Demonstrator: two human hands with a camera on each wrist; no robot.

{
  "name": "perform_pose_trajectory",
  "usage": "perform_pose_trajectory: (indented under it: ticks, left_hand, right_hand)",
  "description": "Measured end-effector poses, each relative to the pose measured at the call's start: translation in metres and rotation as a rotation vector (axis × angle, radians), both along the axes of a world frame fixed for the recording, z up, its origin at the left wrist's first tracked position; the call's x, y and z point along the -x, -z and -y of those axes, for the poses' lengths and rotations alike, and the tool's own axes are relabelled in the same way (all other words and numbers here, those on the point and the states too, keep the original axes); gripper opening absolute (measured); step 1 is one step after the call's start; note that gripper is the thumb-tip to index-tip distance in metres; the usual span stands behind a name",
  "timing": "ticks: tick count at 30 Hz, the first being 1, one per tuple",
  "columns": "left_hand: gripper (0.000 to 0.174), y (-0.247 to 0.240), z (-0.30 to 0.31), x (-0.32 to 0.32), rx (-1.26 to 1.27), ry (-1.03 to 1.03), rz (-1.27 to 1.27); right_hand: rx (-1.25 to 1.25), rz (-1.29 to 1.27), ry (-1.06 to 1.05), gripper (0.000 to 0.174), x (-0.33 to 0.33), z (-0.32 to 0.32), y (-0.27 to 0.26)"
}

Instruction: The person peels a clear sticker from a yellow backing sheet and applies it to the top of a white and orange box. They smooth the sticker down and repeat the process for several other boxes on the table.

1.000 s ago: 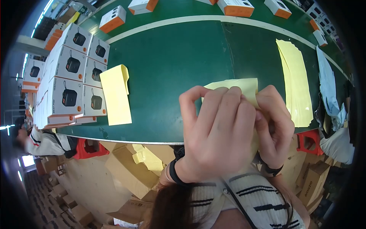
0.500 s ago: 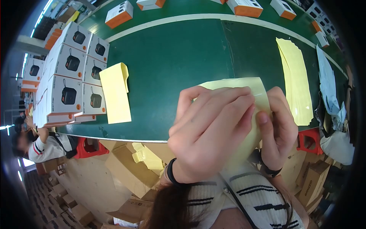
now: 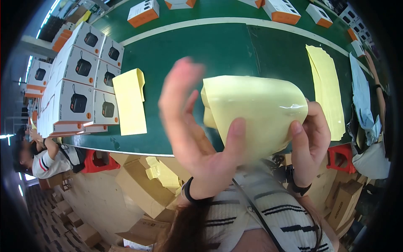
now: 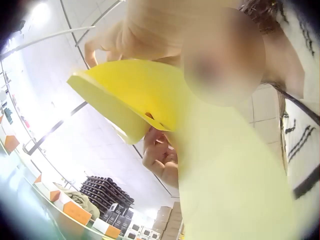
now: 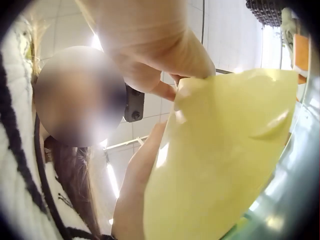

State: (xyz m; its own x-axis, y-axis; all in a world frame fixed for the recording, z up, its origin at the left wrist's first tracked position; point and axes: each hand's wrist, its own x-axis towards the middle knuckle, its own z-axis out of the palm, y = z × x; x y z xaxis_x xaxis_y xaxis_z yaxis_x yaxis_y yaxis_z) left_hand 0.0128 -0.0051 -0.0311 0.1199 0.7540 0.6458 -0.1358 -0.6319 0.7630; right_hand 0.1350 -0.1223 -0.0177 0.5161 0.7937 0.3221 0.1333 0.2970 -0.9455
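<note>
Change: the left hand [image 3: 189, 130] springs open and comes off the yellow sheet [image 3: 256, 113], and the sheet now rides higher and bellies out wider than half a second ago.
Yellow sheet: it's up in the air in front of the chest, over the near edge of the table [image 3: 201, 54], curled into a dome with a glossy crease near its right side.
Right hand [image 3: 310, 143]: it grips the sheet's right edge, thumb in front, fingers curled behind.
Left hand: fingers straight, spread and blurred, with only the thumb tip touching the sheet's lower edge.
Table: green; a folded yellow paper [image 3: 129, 101] lies left of the hands, and a long pile of yellow papers [image 3: 327, 88] lies to the right, well apart.
Boxes: white product boxes [image 3: 79, 84] stand in rows at the left end, and orange-sided boxes [image 3: 143, 12] sit along the far strip.
Below: cardboard cartons [image 3: 142, 189] sit on the floor.
</note>
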Motion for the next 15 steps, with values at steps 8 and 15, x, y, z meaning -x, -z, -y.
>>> perform_pose_trajectory:
  ticks: [8, 15]
  left_hand:
    - [0.088, -0.005, 0.020, 0.017, 0.876, 0.593, 0.149]
    - [0.014, -0.005, 0.031, 0.018, 0.664, 0.424, 0.117]
  right_hand:
    - [-0.088, -0.097, 0.178, 0.046, 0.006, -0.006, 0.018]
    - [-0.051, 0.974, 0.387, 0.037, 0.003, 0.004, -0.015]
